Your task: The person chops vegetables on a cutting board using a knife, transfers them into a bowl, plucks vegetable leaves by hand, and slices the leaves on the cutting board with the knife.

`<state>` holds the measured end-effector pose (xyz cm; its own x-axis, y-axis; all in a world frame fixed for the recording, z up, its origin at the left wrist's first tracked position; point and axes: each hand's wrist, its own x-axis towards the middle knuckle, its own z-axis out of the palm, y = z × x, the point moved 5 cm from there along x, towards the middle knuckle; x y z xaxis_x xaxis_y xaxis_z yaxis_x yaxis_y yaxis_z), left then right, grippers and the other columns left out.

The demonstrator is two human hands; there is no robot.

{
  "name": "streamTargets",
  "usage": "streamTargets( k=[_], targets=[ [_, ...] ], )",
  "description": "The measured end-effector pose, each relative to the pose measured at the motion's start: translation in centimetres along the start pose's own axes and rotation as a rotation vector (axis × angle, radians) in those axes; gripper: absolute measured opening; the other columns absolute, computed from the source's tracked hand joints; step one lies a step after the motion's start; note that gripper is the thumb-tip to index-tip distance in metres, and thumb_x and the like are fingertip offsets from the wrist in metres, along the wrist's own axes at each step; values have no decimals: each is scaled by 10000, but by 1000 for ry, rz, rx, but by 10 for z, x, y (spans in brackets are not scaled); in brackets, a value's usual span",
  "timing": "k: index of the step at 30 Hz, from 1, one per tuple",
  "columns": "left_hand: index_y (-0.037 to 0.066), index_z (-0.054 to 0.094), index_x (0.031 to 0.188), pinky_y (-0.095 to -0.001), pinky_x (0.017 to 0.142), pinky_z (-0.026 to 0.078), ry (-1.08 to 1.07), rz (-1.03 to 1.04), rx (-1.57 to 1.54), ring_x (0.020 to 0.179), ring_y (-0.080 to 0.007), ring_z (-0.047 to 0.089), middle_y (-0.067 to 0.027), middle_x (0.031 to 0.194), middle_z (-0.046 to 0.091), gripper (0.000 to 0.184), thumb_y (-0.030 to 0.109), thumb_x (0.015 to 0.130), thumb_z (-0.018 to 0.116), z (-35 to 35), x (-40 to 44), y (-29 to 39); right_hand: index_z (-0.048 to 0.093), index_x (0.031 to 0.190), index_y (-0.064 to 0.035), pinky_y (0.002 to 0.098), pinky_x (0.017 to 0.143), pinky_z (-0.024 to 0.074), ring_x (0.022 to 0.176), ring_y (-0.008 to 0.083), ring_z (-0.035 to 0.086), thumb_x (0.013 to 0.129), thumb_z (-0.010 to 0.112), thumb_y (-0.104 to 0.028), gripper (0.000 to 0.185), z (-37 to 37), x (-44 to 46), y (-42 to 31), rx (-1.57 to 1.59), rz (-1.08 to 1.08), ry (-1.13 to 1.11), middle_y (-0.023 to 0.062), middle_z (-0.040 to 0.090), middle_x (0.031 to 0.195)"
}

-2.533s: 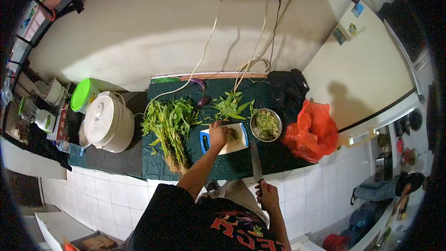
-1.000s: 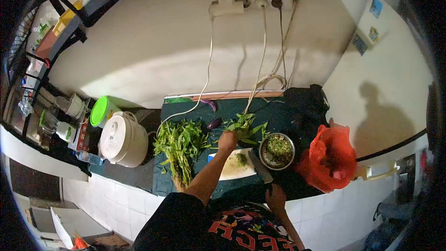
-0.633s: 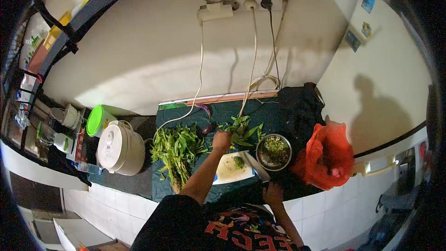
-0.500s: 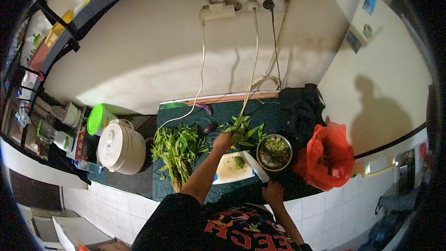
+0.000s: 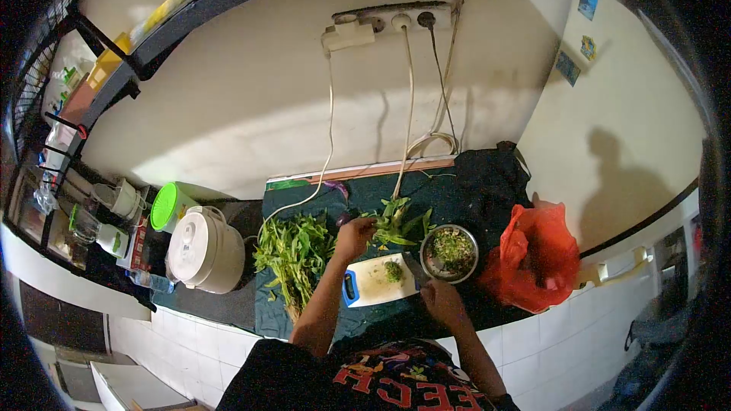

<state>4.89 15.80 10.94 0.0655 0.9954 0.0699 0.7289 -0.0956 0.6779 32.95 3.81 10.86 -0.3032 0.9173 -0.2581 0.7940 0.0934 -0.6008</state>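
My left hand (image 5: pixel 355 237) is closed at the left edge of a small bunch of leafy greens (image 5: pixel 394 222), above the cutting board. In my right hand (image 5: pixel 442 303) is a knife (image 5: pixel 413 266), its blade along the right edge of the white cutting board (image 5: pixel 368 289) with blue ends. A little heap of chopped greens (image 5: pixel 393 272) lies on the board. Right of the knife stands a metal bowl (image 5: pixel 475 251) holding chopped vegetables (image 5: pixel 451 247). A dark purple eggplant (image 5: pixel 346 218) lies just behind my left hand, partly hidden.
A large bunch of leafy greens (image 5: pixel 295 255) lies left of the board. Further left are a white rice cooker (image 5: pixel 204 250) and a green-lidded container (image 5: pixel 164 207). A red plastic bag (image 5: pixel 533 259) stands at the right. A white cord (image 5: pixel 332 122) hangs down onto the counter.
The knife has turned, and its blade looks dark instead of bright; my right hand has risen closer to the board. My left hand has shifted slightly left, and the small bunch sits differently.
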Motion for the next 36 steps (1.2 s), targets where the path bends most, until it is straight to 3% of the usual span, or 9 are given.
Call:
streamTargets(
  k=[3,8,12,14,19,23,28,30,36],
  targets=[
    [48,668,1192,-292,758,506,70,-103,-327,845,-109,619,-40,946,697,287,187,940,660,-27,-23,20,632,1045,14,407,784,528,875,296,672,908,641,-287,330,-12,27,-12,301,-58,71,194,673,948],
    [4,637,1222,-273,813,488,74,-117,-649,874,-106,599,-17,970,677,322,193,961,639,-41,-33,47,623,1190,-33,309,697,532,807,189,670,878,715,-139,342,-46,63,-57,455,-276,355,116,694,933],
    [21,639,1220,-262,855,464,1,-170,-850,943,-102,575,-15,1053,658,305,194,969,629,-48,-52,82,603,1252,-60,299,690,526,804,166,659,868,731,-147,414,-77,67,-96,641,-337,363,95,697,948],
    [26,648,1199,-256,796,458,-4,-199,-915,844,-85,538,31,911,609,296,209,967,629,-53,-65,98,546,1332,-89,294,682,516,807,151,636,838,761,-147,542,-83,66,-114,655,-438,231,77,662,1115],
    [-25,563,1288,-270,847,482,-6,-298,-1288,917,-107,590,-39,1004,651,321,105,995,552,-52,-96,92,691,990,-4,328,643,506,662,189,631,875,733,-245,270,-55,67,-108,615,-411,255,103,712,819],
    [-38,522,1329,-312,1021,421,43,-145,-729,1151,-172,567,-108,1225,629,361,73,986,556,-37,-108,84,673,930,3,248,549,415,598,72,513,923,688,-199,203,-24,71,-99,789,-286,173,7,618,725],
    [-30,505,1357,-329,1039,424,89,-264,-1092,1170,-179,560,-99,1276,606,421,94,967,603,0,-114,87,660,894,-10,231,523,351,573,51,453,949,652,-207,205,-16,50,-109,1155,-82,-18,-32,553,682],
    [-28,543,1322,-326,1008,452,186,-314,-1355,1119,-170,585,-92,1235,631,391,113,964,615,4,-117,89,662,891,-11,230,523,353,582,51,463,948,654,-225,222,-13,43,-105,1124,-54,-56,-27,563,689],
    [-7,682,1056,-265,753,518,253,-326,-1165,792,-84,598,-13,918,675,221,175,930,689,-7,-116,92,677,850,0,240,532,378,596,52,484,925,688,-275,286,-15,18,-101,963,11,-103,-16,586,691]
  ],
)
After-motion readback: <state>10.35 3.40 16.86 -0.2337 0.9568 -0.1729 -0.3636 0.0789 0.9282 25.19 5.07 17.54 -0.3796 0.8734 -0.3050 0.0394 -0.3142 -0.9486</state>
